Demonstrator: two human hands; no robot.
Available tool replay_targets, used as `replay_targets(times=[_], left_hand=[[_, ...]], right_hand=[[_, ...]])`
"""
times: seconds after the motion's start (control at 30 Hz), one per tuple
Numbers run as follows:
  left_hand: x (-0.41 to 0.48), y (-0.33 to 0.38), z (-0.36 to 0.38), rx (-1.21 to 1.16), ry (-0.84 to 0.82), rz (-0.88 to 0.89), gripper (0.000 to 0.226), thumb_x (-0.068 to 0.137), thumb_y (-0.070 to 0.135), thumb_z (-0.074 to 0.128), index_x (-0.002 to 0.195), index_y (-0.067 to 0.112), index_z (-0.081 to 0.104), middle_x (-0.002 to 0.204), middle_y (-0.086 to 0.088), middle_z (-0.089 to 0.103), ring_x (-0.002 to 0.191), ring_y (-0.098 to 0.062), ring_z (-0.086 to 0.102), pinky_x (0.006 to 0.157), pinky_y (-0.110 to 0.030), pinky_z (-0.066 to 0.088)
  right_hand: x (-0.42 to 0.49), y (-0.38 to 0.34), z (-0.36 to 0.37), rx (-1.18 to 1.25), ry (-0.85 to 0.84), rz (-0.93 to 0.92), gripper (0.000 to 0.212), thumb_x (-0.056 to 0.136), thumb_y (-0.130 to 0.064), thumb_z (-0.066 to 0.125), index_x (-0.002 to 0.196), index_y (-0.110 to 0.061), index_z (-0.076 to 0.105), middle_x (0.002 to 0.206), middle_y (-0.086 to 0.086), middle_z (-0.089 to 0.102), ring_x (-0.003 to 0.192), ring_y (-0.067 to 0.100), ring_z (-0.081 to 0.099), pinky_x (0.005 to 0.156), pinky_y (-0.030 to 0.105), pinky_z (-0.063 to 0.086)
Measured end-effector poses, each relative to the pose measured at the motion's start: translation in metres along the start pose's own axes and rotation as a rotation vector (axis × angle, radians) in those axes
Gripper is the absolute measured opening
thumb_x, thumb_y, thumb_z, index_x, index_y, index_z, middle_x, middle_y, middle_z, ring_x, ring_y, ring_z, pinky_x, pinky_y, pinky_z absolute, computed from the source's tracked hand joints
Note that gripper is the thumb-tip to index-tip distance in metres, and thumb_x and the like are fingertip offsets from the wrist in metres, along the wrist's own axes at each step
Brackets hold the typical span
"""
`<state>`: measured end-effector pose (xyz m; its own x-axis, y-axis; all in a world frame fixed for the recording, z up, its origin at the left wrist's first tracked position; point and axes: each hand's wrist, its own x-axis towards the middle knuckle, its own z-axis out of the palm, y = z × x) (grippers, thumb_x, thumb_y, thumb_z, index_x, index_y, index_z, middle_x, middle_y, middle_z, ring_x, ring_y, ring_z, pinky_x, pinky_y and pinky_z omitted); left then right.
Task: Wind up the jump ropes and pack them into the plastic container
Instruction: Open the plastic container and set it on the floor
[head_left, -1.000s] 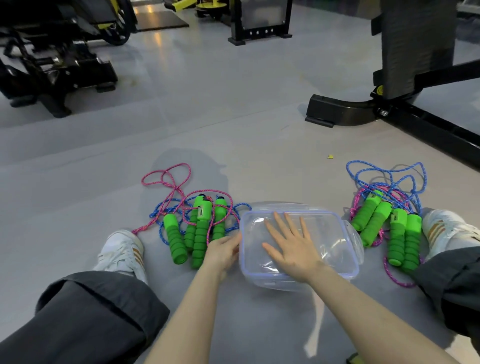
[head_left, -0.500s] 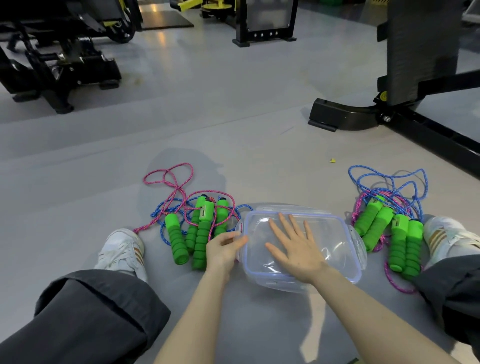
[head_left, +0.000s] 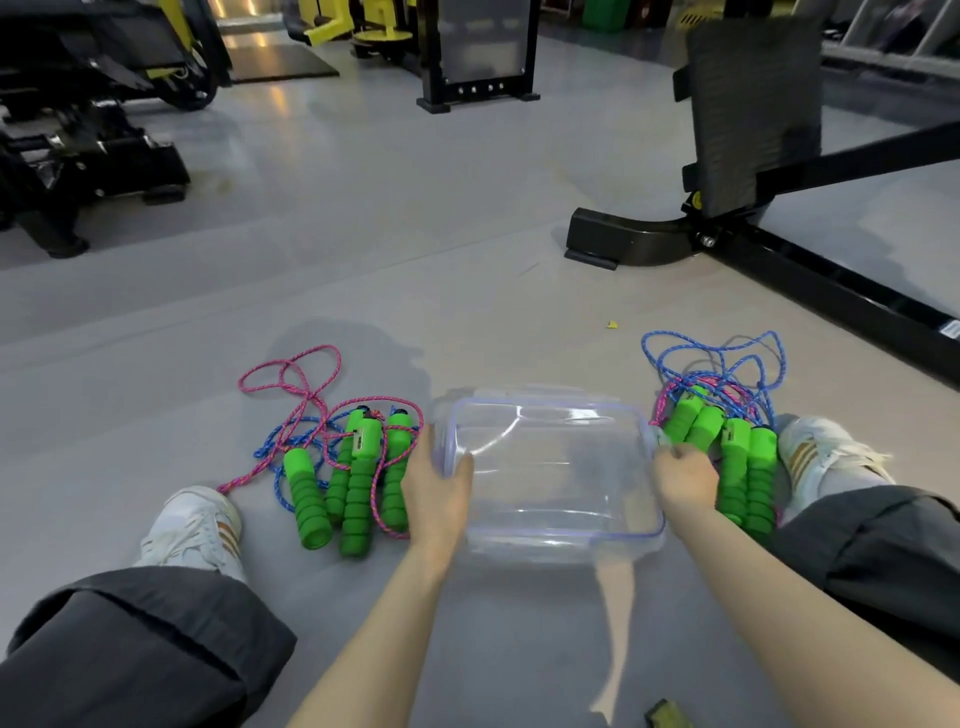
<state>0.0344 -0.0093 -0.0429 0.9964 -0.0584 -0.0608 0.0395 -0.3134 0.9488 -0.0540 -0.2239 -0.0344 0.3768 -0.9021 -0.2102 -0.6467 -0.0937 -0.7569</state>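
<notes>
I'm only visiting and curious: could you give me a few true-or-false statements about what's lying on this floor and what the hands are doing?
1. The left hand and right hand grip opposite sides of the clear container. True.
2. The jump ropes are already packed inside it. False: the left pile and right pile lie on the floor beside it.
3. Every rope handle is green. True.
4. All cords are blue. False: pink cord and blue cord both show.
</notes>
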Motion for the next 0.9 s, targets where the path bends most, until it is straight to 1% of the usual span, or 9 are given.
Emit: replay_targets(times=[0.1,0.23,0.3,0.4,0.47,0.57,0.67,0.8,0.9], left_hand=[[0.011,0.02,-0.005,-0.137,-0.012,-0.016,0.059,0.089,0.006,0.06,0.143,0.007,0.038,0.146,-0.002,0.042,0.132,-0.012,0.04,0.102,-0.018,0.031],[0.021,0.047,-0.017,-0.383,-0.056,-0.05,0.052,0.089,-0.001,0.058,0.138,0.006,0.045,0.135,-0.002,0.052,0.113,-0.01,0.053,0.073,-0.007,0.047],[0.024,0.055,-0.022,-0.582,-0.096,-0.125,0.052,0.088,-0.003,0.059,0.137,0.007,0.047,0.13,-0.001,0.056,0.107,-0.016,0.06,0.072,-0.019,0.054],[0.031,0.051,-0.025,-0.662,-0.13,-0.176,0.052,0.087,-0.001,0.06,0.137,0.007,0.048,0.129,-0.01,0.059,0.11,-0.022,0.062,0.093,-0.037,0.051],[0.031,0.046,-0.023,-0.583,-0.137,-0.159,0.047,0.091,0.006,0.06,0.137,0.008,0.049,0.132,-0.006,0.057,0.116,-0.018,0.058,0.101,-0.035,0.045],[0.024,0.03,-0.016,-0.242,-0.128,-0.072,0.037,0.098,0.018,0.05,0.133,0.008,0.052,0.127,0.002,0.055,0.12,-0.014,0.05,0.1,-0.025,0.037],[0.015,-0.001,-0.006,0.055,-0.084,-0.032,0.016,0.095,0.026,0.053,0.096,0.014,0.061,0.088,-0.003,0.063,0.085,-0.024,0.056,0.073,-0.031,0.041],[0.005,-0.031,0.003,0.197,-0.087,-0.103,0.034,0.093,0.028,0.056,0.064,0.014,0.049,0.059,-0.001,0.05,0.062,-0.022,0.045,0.054,-0.032,0.03],[0.004,-0.038,0.007,0.296,-0.041,-0.122,0.047,0.095,0.018,0.053,0.053,0.014,0.031,0.05,-0.002,0.033,0.058,-0.025,0.032,0.055,-0.035,0.019]], right_hand=[[0.005,-0.014,-0.008,0.141,0.064,-0.082,0.031,0.091,-0.02,0.044,0.078,0.003,0.06,0.08,0.026,0.057,0.077,0.032,0.049,0.069,0.034,0.034],[0.02,-0.03,-0.015,0.328,0.036,-0.066,0.026,0.083,-0.025,0.048,0.069,-0.008,0.061,0.072,0.017,0.053,0.073,0.028,0.053,0.071,0.045,0.049],[0.021,-0.038,-0.025,0.438,-0.075,-0.012,0.019,0.087,-0.025,0.053,0.079,-0.011,0.063,0.075,0.012,0.055,0.074,0.024,0.051,0.077,0.046,0.05],[0.028,-0.041,-0.039,0.594,-0.413,0.023,0.018,0.091,-0.023,0.057,0.098,-0.006,0.06,0.076,0.009,0.061,0.065,0.025,0.049,0.063,0.038,0.043],[0.034,-0.034,-0.043,0.676,-0.516,-0.024,0.014,0.093,-0.02,0.053,0.1,-0.009,0.058,0.075,0.005,0.064,0.065,0.021,0.051,0.065,0.035,0.042],[0.046,-0.02,-0.041,0.754,-0.46,-0.012,0.013,0.093,-0.021,0.051,0.099,-0.01,0.058,0.08,0.008,0.062,0.067,0.021,0.058,0.07,0.036,0.049],[0.055,-0.01,-0.041,0.879,-0.406,0.023,0.013,0.095,-0.017,0.049,0.097,-0.008,0.058,0.073,0.006,0.067,0.058,0.019,0.065,0.054,0.03,0.056],[0.06,-0.005,-0.045,0.915,-0.35,0.021,0.018,0.095,-0.017,0.049,0.1,-0.005,0.061,0.07,0.001,0.07,0.062,0.016,0.067,0.055,0.03,0.059],[0.066,-0.003,-0.048,0.922,-0.318,0.02,0.022,0.094,-0.018,0.052,0.111,-0.006,0.059,0.072,0.0,0.07,0.07,0.014,0.066,0.063,0.027,0.059]])
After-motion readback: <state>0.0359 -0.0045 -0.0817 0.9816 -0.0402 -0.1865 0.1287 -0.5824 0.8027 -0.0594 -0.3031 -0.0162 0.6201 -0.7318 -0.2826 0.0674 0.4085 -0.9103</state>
